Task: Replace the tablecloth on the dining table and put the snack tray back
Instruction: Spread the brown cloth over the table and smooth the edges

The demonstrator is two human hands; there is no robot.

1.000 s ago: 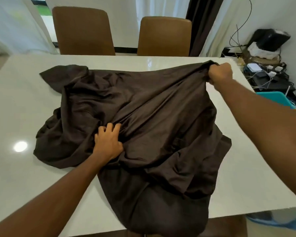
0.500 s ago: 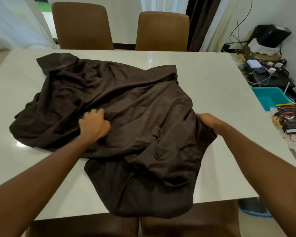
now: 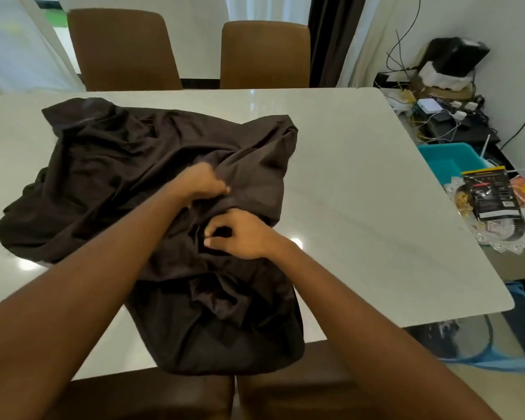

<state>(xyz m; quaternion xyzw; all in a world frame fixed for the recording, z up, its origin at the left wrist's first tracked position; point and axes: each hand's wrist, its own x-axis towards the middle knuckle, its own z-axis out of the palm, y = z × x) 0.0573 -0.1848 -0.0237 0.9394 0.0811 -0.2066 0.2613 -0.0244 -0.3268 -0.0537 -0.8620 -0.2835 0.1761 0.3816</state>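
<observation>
Midway through: I have the dark brown tablecloth [image 3: 152, 165] bunched on the white tabletop [image 3: 361, 183], left hand [image 3: 205, 183] and right hand [image 3: 243, 237] each with fingers closed on its folds. Spreading remains; the snack tray [image 3: 497, 219] sits off the tabletop's right edge, not yet returned.

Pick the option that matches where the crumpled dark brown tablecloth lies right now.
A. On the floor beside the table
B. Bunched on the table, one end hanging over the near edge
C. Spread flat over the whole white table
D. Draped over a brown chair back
B: the crumpled dark brown tablecloth sits heaped on the glossy white table, its near end drooping past the edge, with the left hand and right hand gripping its folds.
</observation>
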